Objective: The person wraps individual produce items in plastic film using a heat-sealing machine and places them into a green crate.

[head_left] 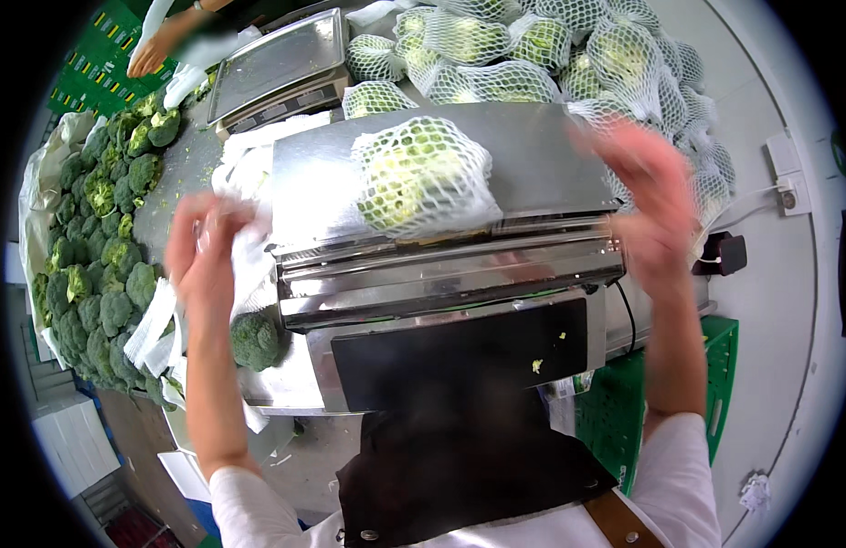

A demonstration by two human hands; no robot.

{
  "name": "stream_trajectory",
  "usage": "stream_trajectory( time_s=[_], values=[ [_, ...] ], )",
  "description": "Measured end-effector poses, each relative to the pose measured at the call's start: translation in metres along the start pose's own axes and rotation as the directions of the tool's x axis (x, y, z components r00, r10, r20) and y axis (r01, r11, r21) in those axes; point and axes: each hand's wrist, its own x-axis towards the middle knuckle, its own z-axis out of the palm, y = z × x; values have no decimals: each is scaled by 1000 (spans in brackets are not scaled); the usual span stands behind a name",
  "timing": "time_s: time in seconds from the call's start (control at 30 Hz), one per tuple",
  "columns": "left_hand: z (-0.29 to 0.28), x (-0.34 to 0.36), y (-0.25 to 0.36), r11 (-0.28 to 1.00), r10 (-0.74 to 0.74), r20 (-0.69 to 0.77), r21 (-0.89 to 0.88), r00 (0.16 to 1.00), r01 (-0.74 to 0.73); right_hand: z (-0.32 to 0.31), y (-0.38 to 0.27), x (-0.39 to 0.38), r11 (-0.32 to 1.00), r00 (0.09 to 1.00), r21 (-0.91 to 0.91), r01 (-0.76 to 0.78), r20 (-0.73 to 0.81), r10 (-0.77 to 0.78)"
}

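Note:
A broccoli head in a white foam net [423, 178] lies on the steel top [542, 155] of a machine in front of me, with neither hand touching it. My left hand [208, 239] is raised at the machine's left side, near white foam netting [249, 274]. Its fingers look curled, but motion smears them, and I cannot make out anything in them. To the right of the machine my right hand [650, 196] hangs beside the netted pile, blurred, fingers stretched out and apart from the thumb, holding nothing visible.
Loose broccoli heads [99, 265] heap at the left; one broccoli [256, 341] sits by the machine. Netted broccoli [542, 55] pile up behind and right. A weighing scale [281, 68] stands at the back. Another person's hand [153, 50] shows far left. A green crate [615, 402] is lower right.

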Motion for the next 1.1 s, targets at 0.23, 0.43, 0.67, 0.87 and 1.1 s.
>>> stream_trajectory(
  time_s=[0.23, 0.43, 0.67, 0.87, 1.1],
  values=[
    [74, 32, -44, 894, -76, 564, 404, 822, -194, 100, 39, 16, 966, 940, -147, -211, 243, 242],
    [67, -87, 10, 694, -704, 534, 375, 468, 615, 64, -48, -65, 291, 329, 162, -943, 595, 733],
    [53, -162, -53, 590, -799, 304, 231, 519, 773, 57, -46, -168, 621, 569, 96, -778, 526, 632],
    [45, -185, -54, 710, -695, 140, 284, 705, 644, 57, -48, -185, 155, 482, 598, -786, 436, 760],
    [23, -280, -86, 304, -942, 162, 39, 294, 952, 74, -41, -320, -140, 38, 404, -904, 401, 915]
  ],
)
